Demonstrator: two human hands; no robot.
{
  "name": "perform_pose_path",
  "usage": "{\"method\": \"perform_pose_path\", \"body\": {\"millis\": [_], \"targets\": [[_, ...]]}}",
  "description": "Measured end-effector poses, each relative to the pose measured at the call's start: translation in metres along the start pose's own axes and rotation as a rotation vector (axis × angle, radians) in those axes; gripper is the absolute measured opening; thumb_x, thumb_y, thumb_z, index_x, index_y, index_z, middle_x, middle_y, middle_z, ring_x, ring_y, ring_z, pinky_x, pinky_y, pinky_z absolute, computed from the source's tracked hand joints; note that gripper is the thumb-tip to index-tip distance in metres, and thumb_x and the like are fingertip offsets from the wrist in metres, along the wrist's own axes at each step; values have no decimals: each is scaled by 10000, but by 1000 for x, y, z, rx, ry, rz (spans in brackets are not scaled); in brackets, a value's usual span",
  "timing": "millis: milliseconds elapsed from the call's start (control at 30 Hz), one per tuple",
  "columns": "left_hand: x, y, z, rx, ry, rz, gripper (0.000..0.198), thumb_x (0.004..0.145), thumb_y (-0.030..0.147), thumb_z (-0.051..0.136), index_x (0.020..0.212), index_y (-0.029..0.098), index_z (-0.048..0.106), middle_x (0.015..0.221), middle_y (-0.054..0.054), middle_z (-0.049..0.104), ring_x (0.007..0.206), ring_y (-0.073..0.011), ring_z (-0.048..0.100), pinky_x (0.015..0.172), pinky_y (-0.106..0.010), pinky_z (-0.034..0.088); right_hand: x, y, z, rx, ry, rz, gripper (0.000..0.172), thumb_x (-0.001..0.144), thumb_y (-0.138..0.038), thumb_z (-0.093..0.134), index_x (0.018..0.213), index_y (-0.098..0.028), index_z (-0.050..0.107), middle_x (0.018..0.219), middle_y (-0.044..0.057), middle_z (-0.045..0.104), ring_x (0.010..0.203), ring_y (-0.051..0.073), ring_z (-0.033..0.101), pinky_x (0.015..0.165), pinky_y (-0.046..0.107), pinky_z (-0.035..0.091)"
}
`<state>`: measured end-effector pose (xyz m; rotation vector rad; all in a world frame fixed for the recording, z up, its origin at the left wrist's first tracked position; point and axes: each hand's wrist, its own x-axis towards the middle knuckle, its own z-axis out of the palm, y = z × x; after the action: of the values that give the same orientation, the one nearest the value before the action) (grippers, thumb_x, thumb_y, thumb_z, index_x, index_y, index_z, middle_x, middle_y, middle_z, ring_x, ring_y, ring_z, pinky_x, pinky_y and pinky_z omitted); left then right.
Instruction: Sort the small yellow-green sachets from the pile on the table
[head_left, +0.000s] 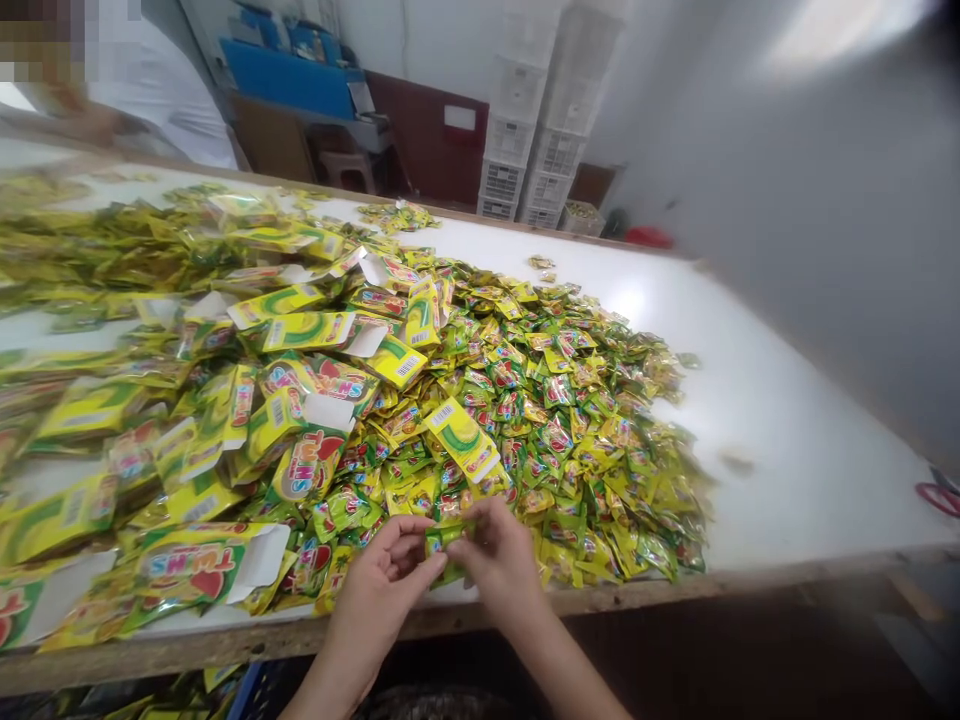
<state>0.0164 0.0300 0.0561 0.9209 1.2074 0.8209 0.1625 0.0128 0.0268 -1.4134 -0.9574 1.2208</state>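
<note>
My left hand [386, 580] and my right hand [499, 560] are close together at the table's front edge. Between their fingertips is a small green candy packet [442, 541], pinched from both sides. A large pile of yellow and green candy packets [555, 435] spreads behind and around the hands. Just beyond my hands, a yellow box [463, 440] lies on the pile. To the left lie several flat yellow, green and red boxes, among them one with an open white flap [202, 565].
The white table [795, 430] has a wooden front edge [645, 594]. Below it at the left is a blue crate [247, 690] with packets. A person in white [169, 90] is at the far left. Stacked white crates [517, 120] stand behind, and a red-handled item [937, 498] lies far right.
</note>
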Motion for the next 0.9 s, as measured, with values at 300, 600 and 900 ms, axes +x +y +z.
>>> {"method": "perform_pose_path", "body": {"millis": [300, 600, 900], "targets": [[7, -6, -2, 124, -111, 49, 323, 735, 238, 711, 1032, 227, 584, 931, -43, 743, 923, -227, 695, 788, -287, 520, 2, -11, -26, -176, -234, -61, 279, 699, -236, 780, 954, -207, 670, 821, -12, 658, 741, 177, 608, 632, 248, 470], [20, -10, 8, 89, -138, 78, 432, 662, 279, 804, 1058, 218, 641, 1042, -53, 720, 984, -249, 664, 802, -310, 537, 7, 0, -23, 130, -92, -23, 286, 645, -161, 754, 808, -209, 524, 725, -49, 592, 676, 150, 570, 612, 230, 442], [23, -4, 1, 762, -395, 470, 212, 824, 129, 549, 784, 232, 730, 766, -42, 701, 758, -210, 651, 679, -274, 474, -13, -33, -50, -614, -301, -349, 415, 728, -35, 652, 1068, -272, 620, 1060, 29, 639, 1012, 236, 582, 864, 324, 456]]}}
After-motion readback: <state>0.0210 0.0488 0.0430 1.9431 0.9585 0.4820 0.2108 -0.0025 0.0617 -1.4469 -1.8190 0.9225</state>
